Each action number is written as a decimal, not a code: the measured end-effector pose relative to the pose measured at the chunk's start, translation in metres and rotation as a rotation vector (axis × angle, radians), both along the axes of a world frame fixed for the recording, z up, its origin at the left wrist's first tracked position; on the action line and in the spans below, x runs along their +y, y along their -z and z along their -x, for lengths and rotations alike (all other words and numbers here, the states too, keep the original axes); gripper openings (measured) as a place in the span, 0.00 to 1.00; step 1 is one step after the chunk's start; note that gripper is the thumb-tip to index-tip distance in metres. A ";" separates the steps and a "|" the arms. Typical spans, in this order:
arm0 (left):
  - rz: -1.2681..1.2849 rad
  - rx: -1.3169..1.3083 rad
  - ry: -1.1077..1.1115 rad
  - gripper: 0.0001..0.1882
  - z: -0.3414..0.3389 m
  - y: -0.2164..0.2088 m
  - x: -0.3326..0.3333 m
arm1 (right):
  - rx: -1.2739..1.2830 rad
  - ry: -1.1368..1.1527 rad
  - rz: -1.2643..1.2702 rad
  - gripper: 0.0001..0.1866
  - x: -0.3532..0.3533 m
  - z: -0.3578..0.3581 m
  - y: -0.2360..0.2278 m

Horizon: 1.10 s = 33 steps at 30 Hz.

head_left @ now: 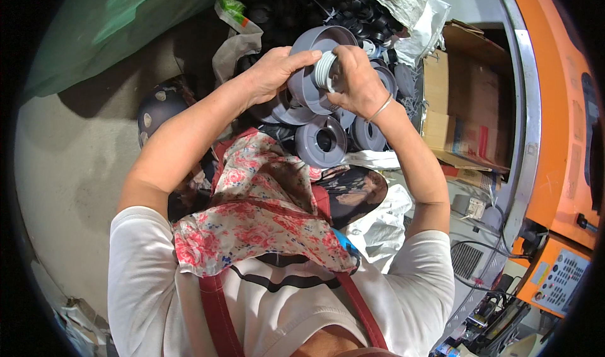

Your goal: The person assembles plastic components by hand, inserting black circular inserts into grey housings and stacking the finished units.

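Single head view, fisheye, looking steeply down over the chest. Hands sit close, upper centre; grey fittings (320,141) just beyond them. Orange machine (554,136) bends along the right rim, floor (69,161) left.

- A small factory workshop is showing here: an orange machine (554,105) with a keypad control panel (561,275) is standing at three o'clock.
- Grey plastic fittings (321,141) and black parts (296,4) in sacks are piling up at twelve o'clock, beside cardboard boxes (463,98).
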<state>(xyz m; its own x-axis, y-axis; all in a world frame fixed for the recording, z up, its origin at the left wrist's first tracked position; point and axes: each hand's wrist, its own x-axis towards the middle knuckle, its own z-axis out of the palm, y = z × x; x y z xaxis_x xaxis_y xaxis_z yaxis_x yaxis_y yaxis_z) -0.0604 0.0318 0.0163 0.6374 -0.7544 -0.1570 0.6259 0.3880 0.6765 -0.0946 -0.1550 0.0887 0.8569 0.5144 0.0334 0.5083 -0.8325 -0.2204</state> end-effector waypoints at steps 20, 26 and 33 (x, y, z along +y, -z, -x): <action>0.113 -0.016 0.118 0.21 0.003 0.011 0.000 | -0.064 -0.022 -0.075 0.41 -0.003 0.020 0.009; 0.035 -0.145 -0.053 0.23 0.010 0.011 -0.007 | 1.077 0.892 -0.888 0.34 -0.012 0.012 0.016; -0.337 -0.736 -0.110 0.37 0.016 -0.010 0.003 | 0.502 0.706 -0.814 0.37 -0.033 0.011 0.041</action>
